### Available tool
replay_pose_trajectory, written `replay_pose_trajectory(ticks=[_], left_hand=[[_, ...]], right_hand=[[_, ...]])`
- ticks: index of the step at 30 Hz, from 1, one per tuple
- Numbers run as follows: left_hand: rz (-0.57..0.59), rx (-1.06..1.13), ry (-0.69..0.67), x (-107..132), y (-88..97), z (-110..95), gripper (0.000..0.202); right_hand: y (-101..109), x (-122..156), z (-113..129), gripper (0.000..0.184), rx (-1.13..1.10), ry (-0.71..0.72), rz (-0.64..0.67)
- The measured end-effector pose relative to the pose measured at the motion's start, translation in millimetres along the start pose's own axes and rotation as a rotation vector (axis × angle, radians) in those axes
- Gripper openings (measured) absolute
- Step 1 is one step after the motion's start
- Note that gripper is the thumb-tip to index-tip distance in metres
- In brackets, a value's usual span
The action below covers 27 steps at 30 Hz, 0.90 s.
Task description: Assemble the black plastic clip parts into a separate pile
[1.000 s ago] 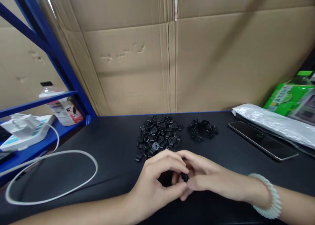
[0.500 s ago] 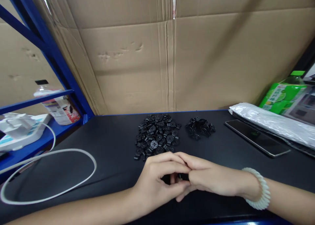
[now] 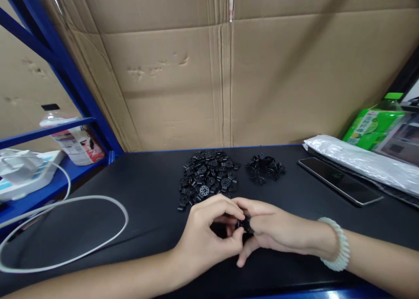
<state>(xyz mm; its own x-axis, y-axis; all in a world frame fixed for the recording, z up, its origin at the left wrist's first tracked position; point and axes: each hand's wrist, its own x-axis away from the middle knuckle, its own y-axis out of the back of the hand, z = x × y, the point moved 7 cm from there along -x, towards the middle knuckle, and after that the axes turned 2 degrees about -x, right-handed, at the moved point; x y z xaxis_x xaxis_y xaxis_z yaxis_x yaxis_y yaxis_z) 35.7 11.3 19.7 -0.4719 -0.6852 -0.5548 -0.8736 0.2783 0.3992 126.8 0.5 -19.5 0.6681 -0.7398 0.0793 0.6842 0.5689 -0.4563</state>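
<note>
Between my hands, near the front of the black table, is a small black plastic part (image 3: 246, 224), mostly covered by fingers. My left hand (image 3: 212, 231) pinches its left side with thumb and forefinger. From the right, my right hand (image 3: 275, 227) grips the same part, with its lower fingers hanging beneath. A pale coiled band circles my right wrist. Just beyond my hands lies a heap of black plastic parts (image 3: 209, 172) with round perforated heads. To its right sits a smaller pile of thin black pieces (image 3: 266, 168).
On the right lie a phone (image 3: 338, 181), a silvery plastic package (image 3: 363, 161) and a green pack (image 3: 373, 126). A white cable (image 3: 122, 214) loops over the table's left side. A power strip (image 3: 39, 176) and a bottle (image 3: 77, 142) stand on the blue shelf. Cardboard (image 3: 170, 89) walls the back.
My fingers have parted a little, so more of the black part shows between them. My right hand's lower fingers have spread downward. The view has shifted slightly.
</note>
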Motion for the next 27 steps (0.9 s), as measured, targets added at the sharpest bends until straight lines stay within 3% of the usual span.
replay_pose_trajectory(ticks=[3,7,9,11,15,18,20,23,27], left_hand=[[0.023,0.095,0.051,-1,3.4,2,0.020],[0.062,-0.039,-0.027,2,6.4,-6,0.019],[0.104,-0.110,-0.076,6,4.8,-10,0.022],[0.157,-0.131,-0.113,9,2.1,-14,0.026],[0.235,-0.144,-0.139,12,-2.5,-18,0.027],[0.299,-0.158,-0.129,13,-7.6,-19,0.027],[0.337,-0.182,-0.145,14,-11.4,-20,0.027],[0.387,-0.233,-0.228,17,-17.1,-24,0.025],[0.480,-0.265,-0.339,20,-24.5,-30,0.022]], right_hand=[[3,3,5,0.034,-0.037,-0.046,0.026],[5,10,17,0.048,0.077,-0.061,0.044],[8,14,24,0.051,0.321,-0.037,0.042],[17,17,40,0.048,0.728,0.071,-0.022],[46,30,88,0.044,1.493,0.390,-0.369],[65,34,105,0.052,1.683,0.464,-0.517],[68,34,107,0.057,1.710,0.494,-0.564],[51,28,92,0.054,1.712,0.517,-0.501],[23,14,52,0.050,1.782,0.446,-0.173]])
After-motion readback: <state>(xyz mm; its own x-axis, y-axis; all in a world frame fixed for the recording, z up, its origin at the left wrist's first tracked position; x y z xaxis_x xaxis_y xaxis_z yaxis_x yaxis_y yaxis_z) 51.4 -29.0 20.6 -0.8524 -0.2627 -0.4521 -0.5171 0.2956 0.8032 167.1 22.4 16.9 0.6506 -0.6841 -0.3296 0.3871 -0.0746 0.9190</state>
